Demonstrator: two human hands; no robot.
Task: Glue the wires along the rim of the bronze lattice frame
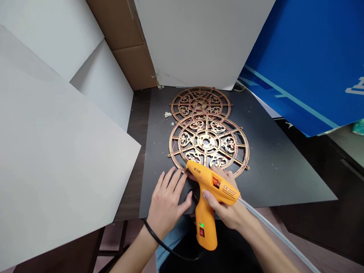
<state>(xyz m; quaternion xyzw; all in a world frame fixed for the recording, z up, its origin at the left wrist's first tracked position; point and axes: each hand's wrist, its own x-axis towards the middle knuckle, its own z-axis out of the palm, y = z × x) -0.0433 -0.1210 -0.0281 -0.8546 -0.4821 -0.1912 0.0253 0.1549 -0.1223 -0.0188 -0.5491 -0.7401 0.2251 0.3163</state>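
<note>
My right hand is wrapped round a yellow glue gun with a green light, a red switch and a clear glue stick coming out of its back. The nozzle points left, at the near left rim of a round openwork wooden frame with thin red wires. Fingers spread, my left hand lies at the near edge of this frame, its fingertips by the rim close to the nozzle. A second similar frame lies behind, partly covered by the front one.
Both frames lie on a dark board. White panels stand at the left and back, with brown cardboard between them. A blue panel leans at the right. A black cable passes by my left wrist.
</note>
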